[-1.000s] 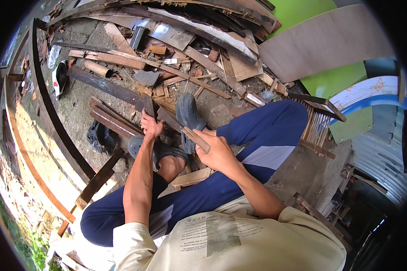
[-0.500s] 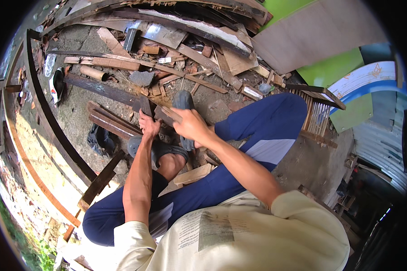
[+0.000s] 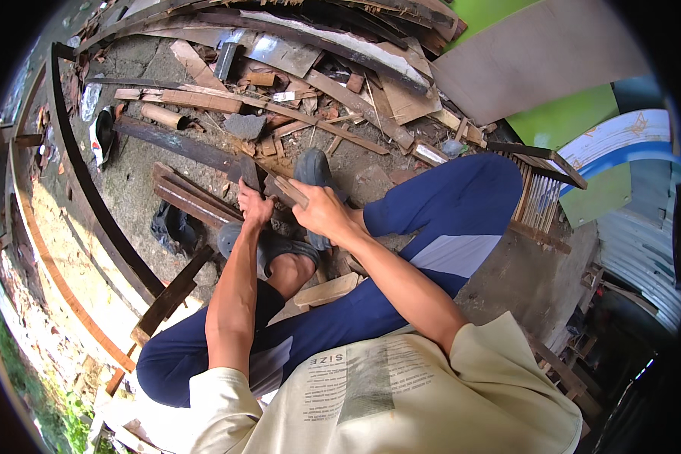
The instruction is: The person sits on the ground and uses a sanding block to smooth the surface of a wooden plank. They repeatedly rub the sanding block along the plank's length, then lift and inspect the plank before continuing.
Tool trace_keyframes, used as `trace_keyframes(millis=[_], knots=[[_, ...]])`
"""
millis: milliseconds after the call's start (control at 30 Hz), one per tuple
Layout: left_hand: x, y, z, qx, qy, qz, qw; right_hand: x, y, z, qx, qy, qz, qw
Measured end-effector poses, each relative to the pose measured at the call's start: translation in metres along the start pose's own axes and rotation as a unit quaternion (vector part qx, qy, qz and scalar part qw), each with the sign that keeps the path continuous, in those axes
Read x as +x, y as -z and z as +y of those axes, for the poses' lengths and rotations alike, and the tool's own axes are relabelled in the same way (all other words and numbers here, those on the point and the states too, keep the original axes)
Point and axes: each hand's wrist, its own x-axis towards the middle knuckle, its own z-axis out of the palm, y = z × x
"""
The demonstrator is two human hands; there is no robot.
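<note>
Out in front of me, my left hand (image 3: 255,206) is closed around a dark, flat piece of wood (image 3: 250,174) that stands up past the fingers. Close to its right, my right hand (image 3: 321,210) grips a lighter brown wooden stick (image 3: 290,191), perhaps a handle; its far end points toward the left hand. A long dark plank (image 3: 178,144) lies on the ground and runs up to the hands, where its near end is partly hidden. My feet in dark clogs (image 3: 310,168) rest beside the work, one on either side of the hands.
Beyond the hands lie scrap boards (image 3: 355,106), a bamboo piece (image 3: 164,116) and a grey stone (image 3: 243,126). Grooved wooden strips (image 3: 193,197) and a black plastic bag (image 3: 172,227) sit at the left. A slatted wooden frame (image 3: 533,181) stands right of my knee.
The whole view has shifted slightly to the right. Both hands keep their grips, with hardly any visible movement between them.
</note>
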Motion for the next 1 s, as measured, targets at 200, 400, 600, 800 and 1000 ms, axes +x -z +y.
trace_keyframes(millis=[200, 400, 600, 800, 1000], knots=[[0.008, 0.0, 0.001, 0.002, 0.015, 0.002, 1.0, -0.06, 0.031, 0.016, -0.003, 0.041, 0.018, 0.999], [0.008, 0.003, 0.003, 0.002, 0.007, -0.002, 1.0, 0.019, -0.015, 0.01, -0.009, 0.03, 0.023, 0.999], [0.016, 0.007, 0.004, -0.015, 0.006, -0.009, 1.0, -0.079, 0.068, -0.035, -0.053, 0.015, -0.014, 0.998], [0.011, 0.013, 0.008, 0.022, -0.014, 0.03, 0.999, -0.149, 0.131, -0.052, -0.004, 0.03, 0.07, 0.997], [-0.027, 0.018, 0.03, 0.084, -0.02, 0.058, 0.995, -0.201, 0.152, -0.03, 0.099, 0.081, 0.119, 0.985]])
